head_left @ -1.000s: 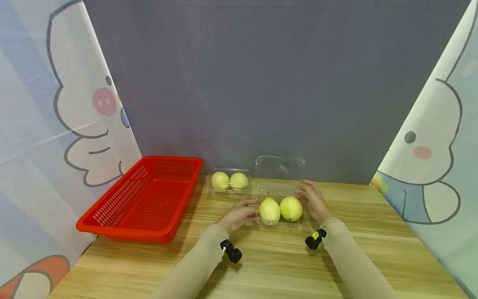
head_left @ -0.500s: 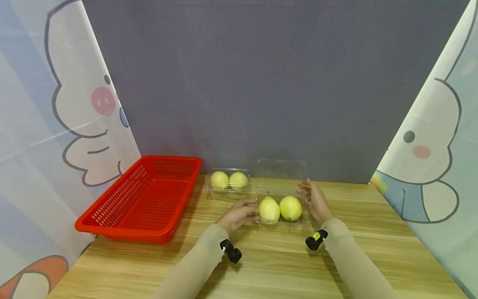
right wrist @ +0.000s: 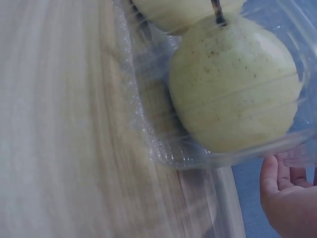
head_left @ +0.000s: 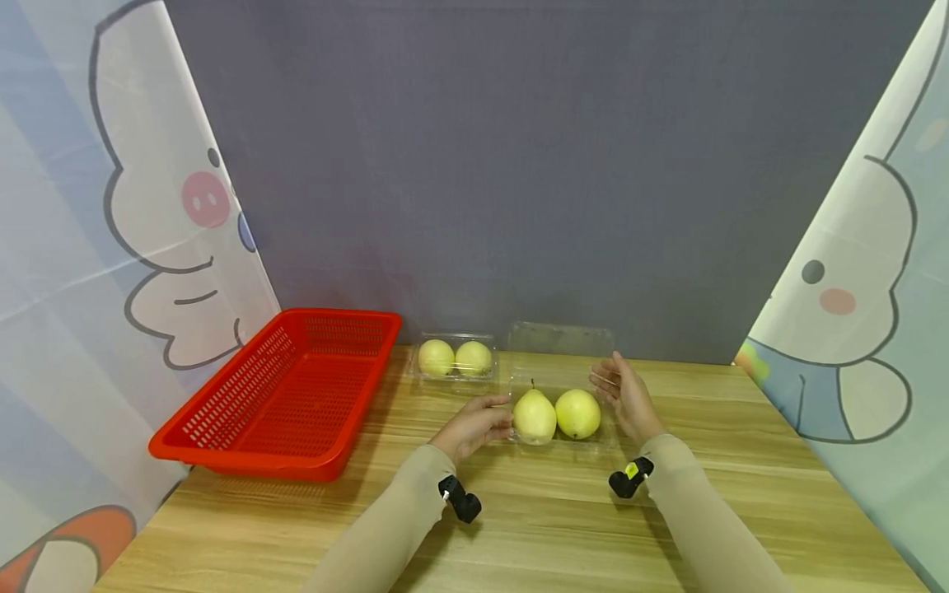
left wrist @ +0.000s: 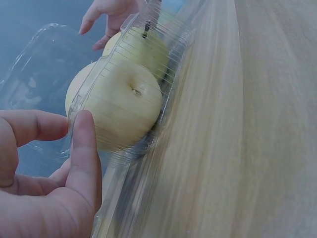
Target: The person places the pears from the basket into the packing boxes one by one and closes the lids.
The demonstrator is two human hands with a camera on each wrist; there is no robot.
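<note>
Two yellow-green pears, a left pear [head_left: 535,418] with its stem up and a right pear [head_left: 577,414], sit in a clear plastic clamshell box [left wrist: 94,82]. Its transparent lid [head_left: 559,338] stands raised at the back. My left hand [head_left: 476,427] is at the box's left side. In the left wrist view its thumb and a finger pinch the rim beside a pear. At the right side is my right hand [head_left: 624,397], fingers loosely bent and spread. The right wrist view has its fingertips [right wrist: 269,168] right at the box's outer edge, gripping nothing.
Behind and to the left, another clear box [head_left: 455,379] holds two pears. A red plastic basket [head_left: 337,469] stands at the left of the wooden table [head_left: 563,535]. A grey backdrop [head_left: 489,165] rises along the table's back edge.
The raised lid's top edge has come lower in the head view. My right hand has shifted slightly right, its fingers straighter. My left hand and the pears have stayed put.
</note>
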